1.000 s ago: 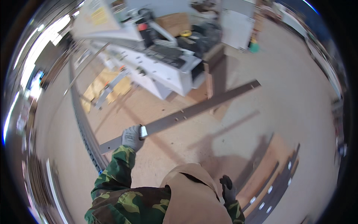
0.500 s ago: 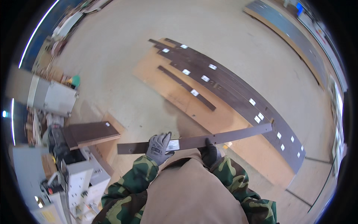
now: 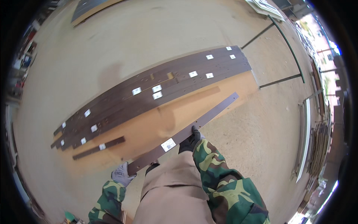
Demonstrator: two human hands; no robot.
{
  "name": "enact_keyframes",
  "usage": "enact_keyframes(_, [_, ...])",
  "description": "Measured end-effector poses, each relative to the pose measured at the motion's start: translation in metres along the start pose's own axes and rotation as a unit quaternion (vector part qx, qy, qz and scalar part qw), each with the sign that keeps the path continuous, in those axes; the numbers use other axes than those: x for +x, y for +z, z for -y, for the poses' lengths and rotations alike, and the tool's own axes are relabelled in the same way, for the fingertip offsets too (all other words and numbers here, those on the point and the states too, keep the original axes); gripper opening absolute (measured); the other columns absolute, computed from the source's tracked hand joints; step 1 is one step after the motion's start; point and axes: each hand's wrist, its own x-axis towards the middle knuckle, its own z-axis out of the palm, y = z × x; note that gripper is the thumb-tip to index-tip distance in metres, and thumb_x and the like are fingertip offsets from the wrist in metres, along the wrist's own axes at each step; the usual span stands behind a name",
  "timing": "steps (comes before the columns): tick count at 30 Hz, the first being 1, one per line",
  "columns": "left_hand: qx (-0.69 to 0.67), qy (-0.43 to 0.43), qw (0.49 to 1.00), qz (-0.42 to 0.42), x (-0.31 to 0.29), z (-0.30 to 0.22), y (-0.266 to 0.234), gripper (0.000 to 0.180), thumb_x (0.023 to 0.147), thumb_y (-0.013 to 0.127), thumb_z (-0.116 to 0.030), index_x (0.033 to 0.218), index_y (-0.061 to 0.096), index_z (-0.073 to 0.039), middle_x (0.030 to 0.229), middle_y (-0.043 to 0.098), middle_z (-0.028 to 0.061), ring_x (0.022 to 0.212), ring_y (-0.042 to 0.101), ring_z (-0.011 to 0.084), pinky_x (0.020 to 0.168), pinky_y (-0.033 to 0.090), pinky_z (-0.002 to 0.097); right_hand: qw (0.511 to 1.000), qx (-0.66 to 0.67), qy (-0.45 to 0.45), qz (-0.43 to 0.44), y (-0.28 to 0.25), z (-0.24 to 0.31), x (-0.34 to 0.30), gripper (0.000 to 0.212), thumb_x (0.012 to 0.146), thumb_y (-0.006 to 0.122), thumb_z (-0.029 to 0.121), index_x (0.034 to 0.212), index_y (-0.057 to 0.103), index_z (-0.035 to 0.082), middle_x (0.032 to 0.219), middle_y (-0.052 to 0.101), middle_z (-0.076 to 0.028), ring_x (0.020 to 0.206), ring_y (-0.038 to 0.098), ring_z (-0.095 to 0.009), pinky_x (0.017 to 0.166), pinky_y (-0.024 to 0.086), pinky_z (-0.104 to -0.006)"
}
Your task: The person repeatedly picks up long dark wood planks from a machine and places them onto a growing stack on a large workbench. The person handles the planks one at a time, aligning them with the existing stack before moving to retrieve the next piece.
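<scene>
A long, narrow dark brown board strip (image 3: 182, 134) with a white label and small holes slants across in front of me. My left hand (image 3: 122, 174), in a grey glove, grips its near left end. My gloved right hand (image 3: 195, 137) holds the strip near its middle from below, thumb over the edge; its other fingers are partly hidden. Beyond it, several labelled dark brown boards (image 3: 186, 71) lie side by side on a wide tan panel (image 3: 149, 123). A short dark strip (image 3: 112, 143) lies apart from them on that panel.
A dark green metal frame (image 3: 289, 46) extends from the panel's right end. Stacked boards (image 3: 317, 149) stand along the right side. Another large panel (image 3: 97, 9) lies at the far left, and white sheets (image 3: 265, 8) lie at the far right.
My view has turned to the right. The left hand has shifted from beside the label to the strip's left end, while the right hand keeps hold near the middle. The strip now slants more steeply.
</scene>
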Motion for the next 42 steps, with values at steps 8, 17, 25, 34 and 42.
enact_keyframes(8, [-0.006, 0.095, 0.991, -0.092, 0.242, -0.201, 0.012, 0.080, 0.071, 0.072, -0.040, 0.132, 0.035, -0.001, 0.109, 0.051, 0.0177, 0.102, 0.052, 0.0334, 0.084, 0.043, 0.0427, 0.983, -0.016, -0.182, 0.021, -0.043, 0.175, 0.214, 0.042, 0.091, 0.050, 0.025, 0.123, 0.045, -0.002, 0.116, 0.056, -0.013, 0.105, 0.055, -0.025, 0.092, 0.045, -0.0369])
enact_keyframes(17, [-0.020, 0.139, 0.979, -0.149, 0.404, -0.315, 0.038, 0.079, 0.072, 0.072, -0.038, 0.132, 0.035, -0.003, 0.095, 0.049, 0.0127, 0.089, 0.053, 0.0290, 0.076, 0.043, 0.0408, 0.981, -0.124, -0.146, -0.040, -0.050, 0.296, 0.329, 0.025, 0.090, 0.050, 0.017, 0.110, 0.053, 0.002, 0.107, 0.059, -0.014, 0.098, 0.058, -0.025, 0.089, 0.049, -0.0351])
enact_keyframes(25, [-0.117, 0.022, 0.993, -0.016, 0.374, -0.271, 0.055, 0.089, 0.075, 0.071, -0.035, 0.142, 0.021, -0.003, 0.138, 0.033, 0.0245, 0.127, 0.035, 0.0368, 0.103, 0.033, 0.0408, 0.941, -0.316, -0.121, -0.005, -0.059, 0.235, 0.353, 0.039, 0.088, 0.052, 0.014, 0.124, 0.043, 0.003, 0.113, 0.052, -0.016, 0.105, 0.057, -0.030, 0.082, 0.052, -0.0365])
enact_keyframes(34, [-0.304, -0.185, 0.933, 0.053, 0.200, -0.212, 0.096, 0.081, 0.079, 0.066, -0.033, 0.141, 0.022, -0.003, 0.136, 0.037, 0.0206, 0.118, 0.046, 0.0330, 0.097, 0.039, 0.0404, 0.952, -0.295, -0.076, 0.003, -0.051, 0.226, 0.348, 0.053, 0.087, 0.057, 0.017, 0.131, 0.031, 0.001, 0.114, 0.051, -0.015, 0.105, 0.054, -0.028, 0.082, 0.050, -0.0385])
enact_keyframes(42, [-0.436, -0.271, 0.854, -0.088, 0.072, -0.216, 0.116, 0.078, 0.078, 0.069, -0.020, 0.140, 0.025, -0.002, 0.133, 0.040, 0.0185, 0.111, 0.051, 0.0302, 0.092, 0.044, 0.0377, 0.896, -0.415, 0.135, 0.085, -0.060, 0.143, 0.177, 0.043, 0.091, 0.055, 0.030, 0.126, 0.045, 0.008, 0.111, 0.058, -0.012, 0.093, 0.061, -0.027, 0.078, 0.052, -0.0384])
